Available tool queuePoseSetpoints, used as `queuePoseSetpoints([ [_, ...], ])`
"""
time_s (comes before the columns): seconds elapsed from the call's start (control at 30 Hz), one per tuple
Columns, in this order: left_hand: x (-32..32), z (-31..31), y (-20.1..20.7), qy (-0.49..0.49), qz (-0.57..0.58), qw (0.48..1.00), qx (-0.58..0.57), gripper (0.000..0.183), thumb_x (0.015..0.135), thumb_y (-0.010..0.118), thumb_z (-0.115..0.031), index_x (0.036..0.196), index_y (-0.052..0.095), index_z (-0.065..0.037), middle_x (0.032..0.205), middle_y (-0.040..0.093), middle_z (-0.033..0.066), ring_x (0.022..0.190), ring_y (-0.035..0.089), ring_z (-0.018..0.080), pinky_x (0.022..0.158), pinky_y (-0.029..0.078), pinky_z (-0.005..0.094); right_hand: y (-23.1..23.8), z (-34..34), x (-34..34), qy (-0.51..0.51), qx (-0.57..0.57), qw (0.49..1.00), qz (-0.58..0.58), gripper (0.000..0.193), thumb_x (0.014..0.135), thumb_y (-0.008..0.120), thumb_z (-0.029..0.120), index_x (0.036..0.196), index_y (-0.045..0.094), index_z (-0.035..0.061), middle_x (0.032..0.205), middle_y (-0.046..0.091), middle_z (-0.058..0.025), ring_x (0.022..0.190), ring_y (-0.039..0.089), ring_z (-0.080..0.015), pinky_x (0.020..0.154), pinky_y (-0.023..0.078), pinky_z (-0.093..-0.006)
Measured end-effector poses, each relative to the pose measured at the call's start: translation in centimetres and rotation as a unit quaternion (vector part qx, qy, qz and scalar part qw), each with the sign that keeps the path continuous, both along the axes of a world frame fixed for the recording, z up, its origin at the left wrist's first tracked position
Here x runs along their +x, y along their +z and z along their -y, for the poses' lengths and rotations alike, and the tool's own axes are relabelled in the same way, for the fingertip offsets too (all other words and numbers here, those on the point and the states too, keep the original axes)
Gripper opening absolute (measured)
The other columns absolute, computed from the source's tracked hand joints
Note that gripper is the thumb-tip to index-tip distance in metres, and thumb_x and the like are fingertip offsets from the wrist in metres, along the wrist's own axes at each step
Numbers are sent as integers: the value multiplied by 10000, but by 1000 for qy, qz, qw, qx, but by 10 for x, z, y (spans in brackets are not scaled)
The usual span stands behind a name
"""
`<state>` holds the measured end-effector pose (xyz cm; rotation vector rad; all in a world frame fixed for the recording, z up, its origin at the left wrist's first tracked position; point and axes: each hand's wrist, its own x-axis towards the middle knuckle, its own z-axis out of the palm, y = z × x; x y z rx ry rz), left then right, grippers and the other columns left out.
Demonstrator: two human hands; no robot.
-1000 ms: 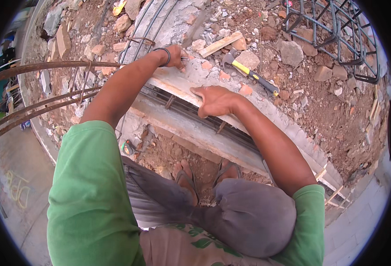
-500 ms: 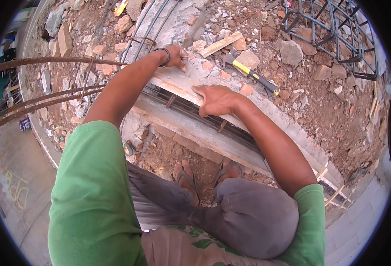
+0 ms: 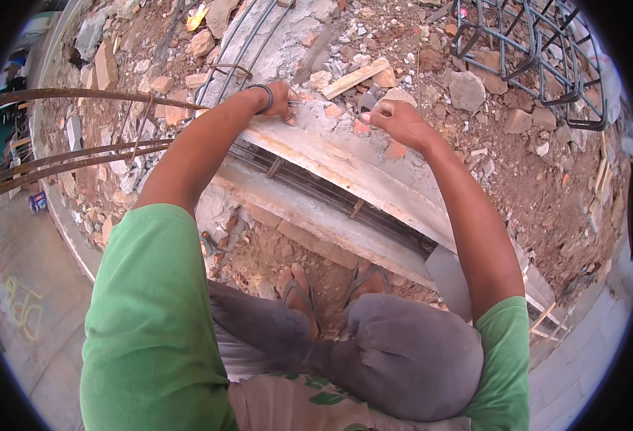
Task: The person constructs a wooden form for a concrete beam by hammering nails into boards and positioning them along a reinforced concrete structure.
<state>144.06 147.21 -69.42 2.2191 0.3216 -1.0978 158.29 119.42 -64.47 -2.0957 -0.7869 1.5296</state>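
Note:
My left hand (image 3: 280, 101), with a dark band at the wrist, is at the far left end of the upper wooden board (image 3: 345, 167). Its fingers are pinched around a thin metal nail (image 3: 294, 103), seen only in part. Beyond the board, my right hand (image 3: 401, 123) is closed around a hammer near its dark metal head (image 3: 367, 99); the hand and forearm hide the handle. A second board (image 3: 316, 215) runs along the near side, with steel bars (image 3: 309, 183) and short wooden spacers (image 3: 357, 208) in the gap between.
Broken concrete and bricks (image 3: 468, 90) cover the soil beyond the boards. A loose wood strip (image 3: 356, 77) lies past the hammer. A bent rebar cage (image 3: 532, 54) stands far right. Long rusty bars (image 3: 79, 94) reach in from the left. My sandalled feet (image 3: 298, 291) are below the boards.
My right hand has let go of the upper board and moved up to the hammer, closing around it. My left hand stays at the board's end, shifted slightly.

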Motion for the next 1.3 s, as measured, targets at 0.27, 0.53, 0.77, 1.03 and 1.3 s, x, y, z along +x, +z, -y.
queuePoseSetpoints([
  [0.27, 3, 2, -10, 6, 5, 1000, -15, 245, 632, 858, -178, 824, 731, -93, 752, 692, 45, 722, 615, 170, 687, 475, 342, -87, 56, 23, 96, -77, 950, 286, 406, 825, 648, 287, 1122, 534, 35, 1123, 615, -231, 1036, 606, -389, 894, 472, -482],
  [0.53, 5, -2, -10, -6, -35, 999, -20, 275, 649, 853, -208, 876, 736, -105, 794, 698, 44, 760, 622, 179, 695, 484, 354, -74, 52, 14, 44, -10, 963, 266, 330, 842, 632, 270, 1052, 535, 34, 954, 638, -243, 946, 621, -404, 811, 477, -483],
  [0.77, 2, -6, -2, -6, -73, 997, -21, 334, 659, 853, -255, 950, 746, -128, 900, 716, 68, 824, 640, 193, 750, 491, 357, -10, 12, -40, -10, 83, 991, 100, 333, 946, 522, 351, 1016, 522, 25, 782, 621, -230, 755, 599, -414, 701, 437, -497],
  [1.03, 12, -3, -6, -21, -60, 998, 11, 429, 638, 865, -339, 989, 742, -127, 906, 715, 82, 806, 642, 230, 733, 497, 370, -38, -6, -57, 76, 154, 971, 166, 363, 953, 500, 355, 1096, 473, 22, 779, 610, -264, 785, 593, -453, 707, 428, -534],
  [1.3, 7, -4, -15, -19, -71, 997, 11, 461, 646, 865, -342, 1036, 727, -137, 915, 715, 92, 838, 643, 241, 768, 498, 380, -33, -10, -60, 90, 135, 977, 137, 355, 955, 492, 337, 1078, 470, 4, 857, 619, -287, 836, 594, -465, 744, 431, -533],
])
